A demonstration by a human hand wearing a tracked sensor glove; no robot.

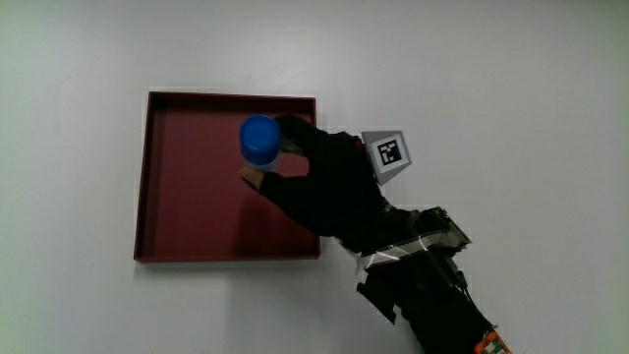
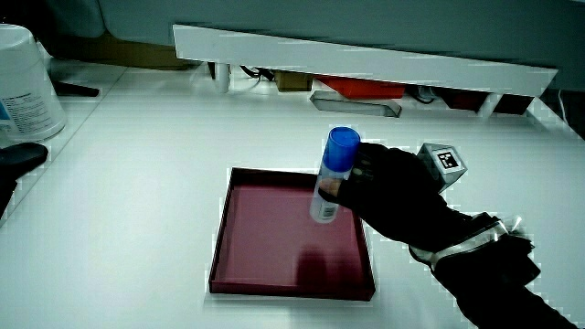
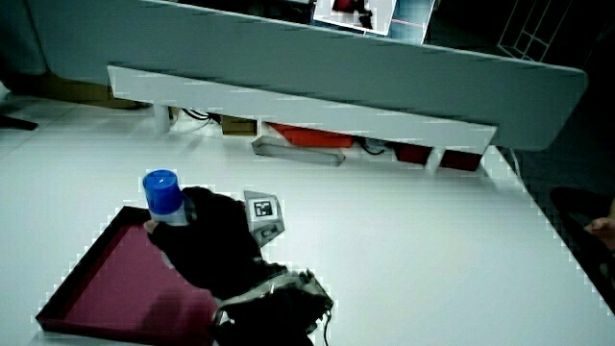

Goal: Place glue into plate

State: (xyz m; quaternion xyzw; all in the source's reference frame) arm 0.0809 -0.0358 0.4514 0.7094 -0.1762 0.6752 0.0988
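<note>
So my hand (image 1: 329,192) is wrapped around the glue stick (image 1: 261,141) right now, fingers closed on its body from the side, with the blue cap (image 2: 343,140) sticking up clear of my grip. The little patterned cube (image 1: 388,154) on the back of the glove sits just outside the plate's rim.

The glue is standing pretty much upright, long axis vertical with a slight lean, cap on top. In a side view its bottom end (image 2: 322,216) looks to be hanging above the floor of the dark red square plate (image 1: 157,236), not resting on it, though I can't be totally sure there's a gap. From above the cap lands over the part of the plate farther from me, near the rim, and my forearm comes in across the corner of the plate nearest me.

So the thing that matters: the glue is already over the plate, the only direction left is straight down. I'd guess lowering it without tipping is the whole job, since it's tall and narrow and could topple on the flat bottom if I let go crooked. The white desk (image 1: 511,79) around the plate has nothing near enough to bump
</note>
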